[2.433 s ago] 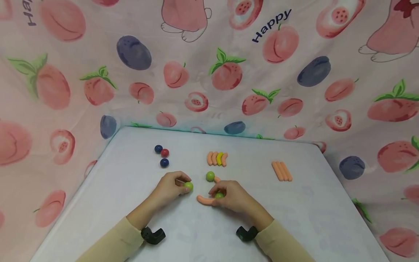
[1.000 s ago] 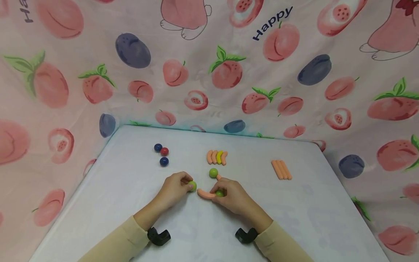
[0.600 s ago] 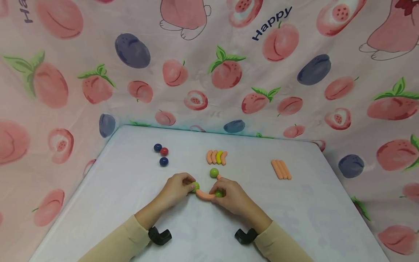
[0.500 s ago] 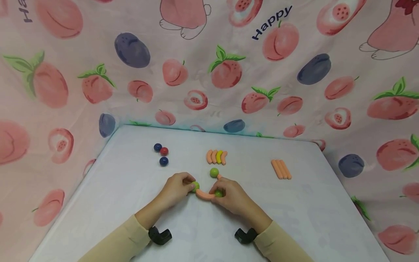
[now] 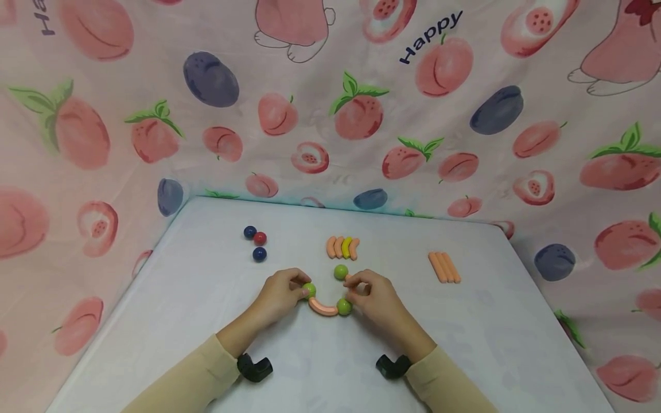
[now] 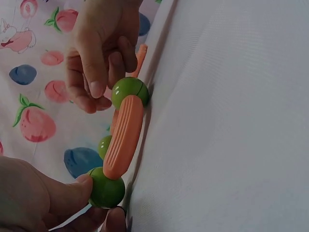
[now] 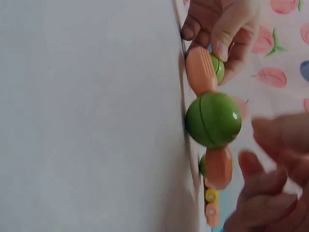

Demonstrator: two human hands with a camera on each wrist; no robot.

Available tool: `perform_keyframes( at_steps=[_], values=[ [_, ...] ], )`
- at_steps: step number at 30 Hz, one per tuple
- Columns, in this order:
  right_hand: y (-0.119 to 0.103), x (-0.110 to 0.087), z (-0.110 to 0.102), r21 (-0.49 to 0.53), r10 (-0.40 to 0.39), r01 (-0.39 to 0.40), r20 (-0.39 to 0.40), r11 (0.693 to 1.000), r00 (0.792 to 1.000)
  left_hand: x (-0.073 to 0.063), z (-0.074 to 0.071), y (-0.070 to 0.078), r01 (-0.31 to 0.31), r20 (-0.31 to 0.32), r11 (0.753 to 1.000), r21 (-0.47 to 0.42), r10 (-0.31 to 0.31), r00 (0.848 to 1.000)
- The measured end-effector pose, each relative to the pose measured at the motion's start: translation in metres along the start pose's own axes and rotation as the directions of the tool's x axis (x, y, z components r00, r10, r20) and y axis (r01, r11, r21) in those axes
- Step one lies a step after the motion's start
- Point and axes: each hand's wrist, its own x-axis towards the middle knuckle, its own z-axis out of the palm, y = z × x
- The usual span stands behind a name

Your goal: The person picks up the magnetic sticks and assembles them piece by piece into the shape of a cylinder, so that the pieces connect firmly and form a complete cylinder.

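My left hand (image 5: 281, 295) pinches a green ball (image 6: 107, 188) between thumb and fingers. This ball touches one end of a curved, ridged peach-coloured stick (image 5: 323, 307). At the stick's other end sits a second green ball (image 7: 213, 119), resting on the table. My right hand (image 5: 377, 295) is just beside that second ball, its fingers parted and holding nothing in the right wrist view. Another peach stick (image 7: 218, 167) runs from the second ball towards a third green ball (image 5: 341, 272); my right fingers hide most of it in the head view.
On the white table (image 5: 289, 367), two dark blue balls and a red ball (image 5: 260, 238) lie at the back left. Several short curved sticks, one yellow (image 5: 346, 248), lie at the back middle. Straight peach sticks (image 5: 444, 268) lie side by side on the right. A fruit-print cloth (image 5: 310, 115) hangs behind.
My left hand has moved right, bringing its green ball against the curved stick's end. My right hand has let go of the second green ball and drawn slightly away from it.
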Motion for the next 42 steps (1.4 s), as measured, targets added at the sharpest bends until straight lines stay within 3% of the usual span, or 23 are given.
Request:
perform_keyframes(
  at_steps=[5,11,17,24,31,36,42],
  values=[
    [0.003,0.01,-0.004,0.007,0.166,-0.166,-0.078,0.986,0.983,0.002,-0.001,0.003,0.0,-0.008,1.0,0.002,0.0,1.0],
    [0.008,0.017,-0.004,0.066,0.264,-0.265,0.014,0.962,0.964,0.006,0.001,0.001,-0.009,-0.013,1.0,-0.003,0.009,1.0],
    [0.009,0.015,-0.002,0.102,0.274,-0.276,0.037,0.956,0.961,0.011,0.002,0.0,-0.014,0.007,1.0,-0.025,0.014,1.0],
    [0.009,0.012,-0.003,0.027,0.243,-0.244,0.033,0.969,0.969,0.021,0.004,0.004,-0.004,0.021,1.0,-0.021,0.004,1.0],
    [0.009,0.014,-0.009,-0.011,0.288,-0.288,0.018,0.958,0.958,0.029,0.003,0.003,-0.01,0.044,1.0,-0.022,0.011,0.999],
    [0.012,0.031,-0.019,-0.017,0.297,-0.299,-0.06,0.954,0.953,0.031,0.003,0.002,-0.01,0.054,1.0,-0.025,0.011,0.998],
    [0.012,0.067,-0.026,-0.029,0.278,-0.283,-0.121,0.959,0.953,0.031,0.006,0.0,-0.001,0.043,0.999,-0.053,0.003,0.999]
  ],
)
